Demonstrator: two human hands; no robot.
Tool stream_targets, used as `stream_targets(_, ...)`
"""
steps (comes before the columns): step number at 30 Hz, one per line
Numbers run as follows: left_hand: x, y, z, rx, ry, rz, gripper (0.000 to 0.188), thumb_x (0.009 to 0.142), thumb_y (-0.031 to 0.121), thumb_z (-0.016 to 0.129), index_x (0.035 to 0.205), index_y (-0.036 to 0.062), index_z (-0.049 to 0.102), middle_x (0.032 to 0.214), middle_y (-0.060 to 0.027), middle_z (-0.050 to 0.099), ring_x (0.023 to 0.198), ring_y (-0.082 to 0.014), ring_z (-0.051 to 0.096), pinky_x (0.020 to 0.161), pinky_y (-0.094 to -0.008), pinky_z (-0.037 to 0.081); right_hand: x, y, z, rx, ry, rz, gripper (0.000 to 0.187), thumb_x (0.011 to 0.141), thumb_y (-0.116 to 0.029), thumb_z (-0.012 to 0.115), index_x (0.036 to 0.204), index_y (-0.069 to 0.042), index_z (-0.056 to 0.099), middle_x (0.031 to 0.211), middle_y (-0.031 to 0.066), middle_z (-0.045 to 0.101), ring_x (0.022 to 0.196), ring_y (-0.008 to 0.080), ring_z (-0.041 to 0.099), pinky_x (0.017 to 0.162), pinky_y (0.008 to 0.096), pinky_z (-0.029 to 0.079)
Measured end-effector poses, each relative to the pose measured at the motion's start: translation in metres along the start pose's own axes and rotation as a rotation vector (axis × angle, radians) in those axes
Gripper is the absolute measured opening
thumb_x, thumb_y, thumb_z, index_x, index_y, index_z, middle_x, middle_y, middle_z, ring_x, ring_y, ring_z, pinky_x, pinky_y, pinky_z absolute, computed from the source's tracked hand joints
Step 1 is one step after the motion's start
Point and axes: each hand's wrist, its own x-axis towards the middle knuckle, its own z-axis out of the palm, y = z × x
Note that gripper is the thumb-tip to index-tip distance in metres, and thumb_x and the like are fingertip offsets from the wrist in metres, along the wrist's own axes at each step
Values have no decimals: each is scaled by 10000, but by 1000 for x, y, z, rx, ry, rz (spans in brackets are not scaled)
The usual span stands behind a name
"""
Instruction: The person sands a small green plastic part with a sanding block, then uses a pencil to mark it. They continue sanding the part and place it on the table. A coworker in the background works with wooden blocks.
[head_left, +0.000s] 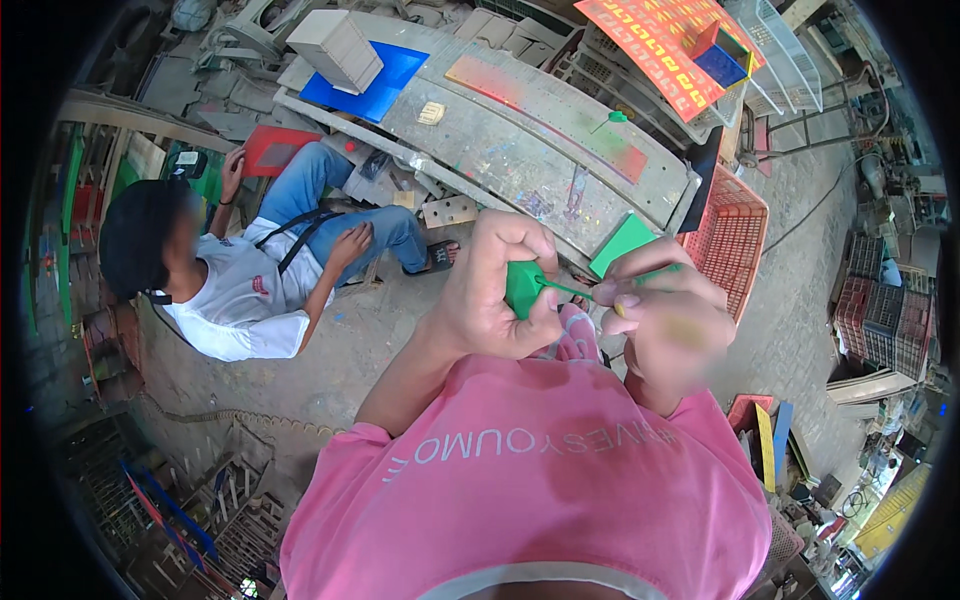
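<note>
My left hand [497, 280] is closed around a small green block [522, 288], held up in front of my chest. In my right hand [668, 315], the fingertips pinch a thin green stick [568, 290]. Its far end meets the block beside my left thumb; whether it goes in or only touches cannot be made out. Green smears mark the back of my right hand. Just beyond the hands, a flat green board [622, 243] lies at the near edge of the worktable [480, 165].
To the left sits a person [250, 265], one hand at a red board [275, 150]. On the table are a blue sheet [405, 75], a stack of pale wooden pieces [335, 50] and a paint-stained strip [550, 118]. An orange crate [735, 235] stands at right.
</note>
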Motion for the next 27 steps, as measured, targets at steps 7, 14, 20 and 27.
stream_targets(7,2,1,-5,81,1,-15,366,769,30,564,1056,-4,340,662,-74,489,567,-118,467,529,-251,382,0,3,-1,14,1,53,205,657,-60,769,833,18,698,712,82,669,652,213,604,529,268,463)
stream_targets(14,-9,-22,-19,69,142,-175,302,783,10,483,1070,11,386,647,-30,481,540,-83,386,519,-221,333,-7,69,5,355,23,246,259,757,-161,742,925,22,668,874,112,672,770,253,608,704,349,484)
stream_targets(20,-50,-34,-42,48,362,-383,307,775,-47,437,1069,24,382,711,-8,435,608,-59,367,540,-210,318,-147,317,-19,-671,-67,1326,518,871,-400,585,1133,44,539,1124,215,578,1035,359,540,874,397,442)
stream_targets(27,-70,-18,-52,36,532,-446,320,746,-38,374,1051,54,350,659,-3,362,540,-64,292,456,-206,275,-235,389,10,-1407,334,1281,392,797,-297,632,1054,-14,549,1104,208,513,1093,353,480,946,414,372)
